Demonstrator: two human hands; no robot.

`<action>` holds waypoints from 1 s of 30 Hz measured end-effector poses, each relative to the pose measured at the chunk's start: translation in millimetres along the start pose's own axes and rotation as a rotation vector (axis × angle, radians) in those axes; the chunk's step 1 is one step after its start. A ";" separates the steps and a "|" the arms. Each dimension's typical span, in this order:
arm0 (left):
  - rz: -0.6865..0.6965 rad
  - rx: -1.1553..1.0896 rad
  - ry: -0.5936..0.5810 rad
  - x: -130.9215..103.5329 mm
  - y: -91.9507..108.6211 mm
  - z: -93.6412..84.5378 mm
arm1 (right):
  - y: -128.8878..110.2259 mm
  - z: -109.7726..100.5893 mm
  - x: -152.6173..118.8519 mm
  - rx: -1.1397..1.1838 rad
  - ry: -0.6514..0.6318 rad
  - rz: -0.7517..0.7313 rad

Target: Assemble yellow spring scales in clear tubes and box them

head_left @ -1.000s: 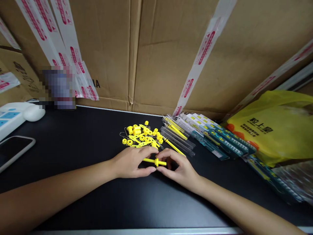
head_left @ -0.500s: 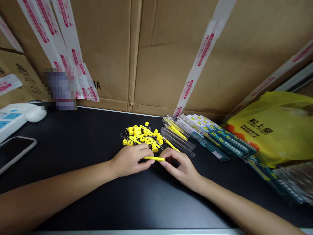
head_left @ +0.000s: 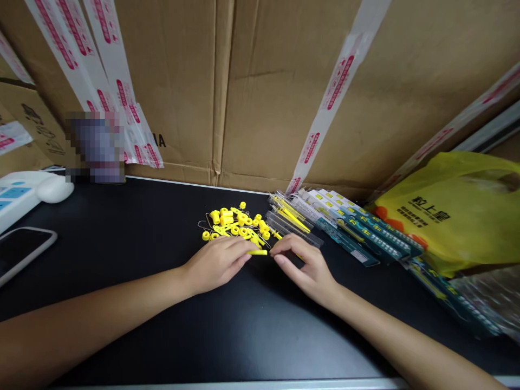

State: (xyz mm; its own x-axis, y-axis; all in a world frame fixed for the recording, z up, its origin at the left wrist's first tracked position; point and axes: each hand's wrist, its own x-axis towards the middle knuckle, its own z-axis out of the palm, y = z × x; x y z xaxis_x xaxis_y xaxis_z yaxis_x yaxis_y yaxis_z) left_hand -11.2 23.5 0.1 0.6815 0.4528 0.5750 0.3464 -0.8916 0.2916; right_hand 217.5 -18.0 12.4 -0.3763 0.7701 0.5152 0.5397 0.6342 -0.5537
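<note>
My left hand [head_left: 219, 262] is closed on a thin yellow stick [head_left: 258, 252], whose end sticks out past the fingertips to the right. Just right of that end is my right hand [head_left: 303, 265], its thumb and forefinger curved toward each other; whether something small is between their tips cannot be made out. Beyond my left hand lies a pile of small yellow plastic parts [head_left: 226, 218], rings and caps mixed with thin metal hooks. Clear plastic tubes with yellow sticks [head_left: 290, 214] lie behind my right hand.
Green and white packages [head_left: 365, 233] lie to the right, beside a yellow plastic bag [head_left: 455, 211]. At the left are a phone [head_left: 24, 252] and a white power strip [head_left: 20, 195]. A large cardboard box [head_left: 170, 81] stands along the back of the black table [head_left: 244, 336].
My hands have moved apart slightly and a little away from me. The fingers of my right hand have come off the yellow stick, which stays in my left hand.
</note>
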 end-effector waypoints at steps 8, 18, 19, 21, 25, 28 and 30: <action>-0.046 0.040 0.011 0.9 1.2 -0.5 | 18.7 -1.0 7.4 -0.534 -0.100 0.006; 0.017 0.054 -0.082 -1.1 1.3 0.4 | 25.6 2.4 6.6 -0.732 -0.151 0.023; 0.020 0.060 -0.090 -1.1 1.3 0.5 | 26.3 2.6 6.5 -0.732 -0.146 0.020; 0.020 0.066 -0.099 -0.7 1.2 0.5 | 27.0 3.2 6.8 -0.731 -0.136 0.015; 0.012 0.066 -0.129 0.6 1.2 -0.2 | 26.7 5.8 10.4 -0.750 -0.125 0.018; 0.012 0.064 -0.139 0.5 1.1 -0.4 | 27.1 8.7 14.7 -0.716 -0.091 0.038; 0.011 0.060 -0.133 0.1 0.7 0.0 | 27.5 10.0 16.8 -0.645 -0.048 0.058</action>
State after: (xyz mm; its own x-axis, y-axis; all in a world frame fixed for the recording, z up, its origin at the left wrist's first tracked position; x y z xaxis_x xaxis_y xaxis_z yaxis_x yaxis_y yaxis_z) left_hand -10.8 23.0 0.3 0.7637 0.4423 0.4704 0.3735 -0.8969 0.2369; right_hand 218.5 13.1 -0.7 -0.3580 0.8135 0.4583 0.8985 0.4337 -0.0679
